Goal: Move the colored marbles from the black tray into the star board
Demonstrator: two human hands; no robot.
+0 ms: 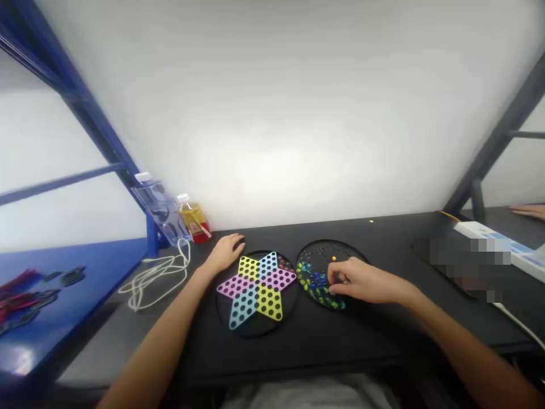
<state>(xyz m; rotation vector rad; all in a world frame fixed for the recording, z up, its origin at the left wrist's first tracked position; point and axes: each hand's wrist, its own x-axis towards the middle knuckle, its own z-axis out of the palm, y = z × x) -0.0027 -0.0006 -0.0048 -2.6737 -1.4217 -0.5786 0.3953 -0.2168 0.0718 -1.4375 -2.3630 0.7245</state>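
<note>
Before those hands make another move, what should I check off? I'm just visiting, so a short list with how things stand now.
1. Star board lying face up: ok, its holes show.
2. Left hand off the star: ok, it is beside its upper left.
3. Right hand near the coloured pieces: ok.
4. Right hand holding a piece: cannot tell, the curled fingers hide it.
5. Clear view into the round tray: not ok, the right hand covers part.
6. White cable off the board: ok.

Brt glow mid-wall (272, 113), glare on blue tbl (102, 267), edges blurry & stretched, esp. L.
</note>
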